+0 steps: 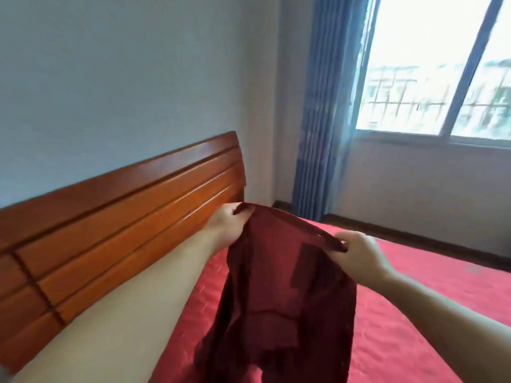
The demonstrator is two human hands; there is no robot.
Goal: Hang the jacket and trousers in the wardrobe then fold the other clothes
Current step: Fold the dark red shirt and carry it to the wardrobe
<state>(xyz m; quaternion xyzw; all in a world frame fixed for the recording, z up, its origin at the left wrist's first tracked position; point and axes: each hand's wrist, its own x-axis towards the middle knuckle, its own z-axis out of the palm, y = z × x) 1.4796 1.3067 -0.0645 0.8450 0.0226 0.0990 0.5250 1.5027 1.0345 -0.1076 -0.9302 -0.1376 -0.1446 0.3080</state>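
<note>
A dark red garment (pixel 279 294) hangs in the air above the bed, held up by its top edge. My left hand (pixel 228 226) grips the left corner of that edge, fingers curled round the cloth. My right hand (pixel 360 257) pinches the right corner between thumb and fingers. The cloth droops down between my forearms toward the bottom of the view, with a darker rectangular patch near its upper right. What kind of garment it is I cannot tell. No jacket, trousers or wardrobe is in view.
A bed with a bright red cover (pixel 431 313) lies under the garment. An orange-brown wooden headboard (pixel 116 217) runs along the left against a pale wall. A blue curtain (pixel 323 120) and a window (pixel 442 67) stand at the right, with dark floor (pixel 387 233) beyond the bed.
</note>
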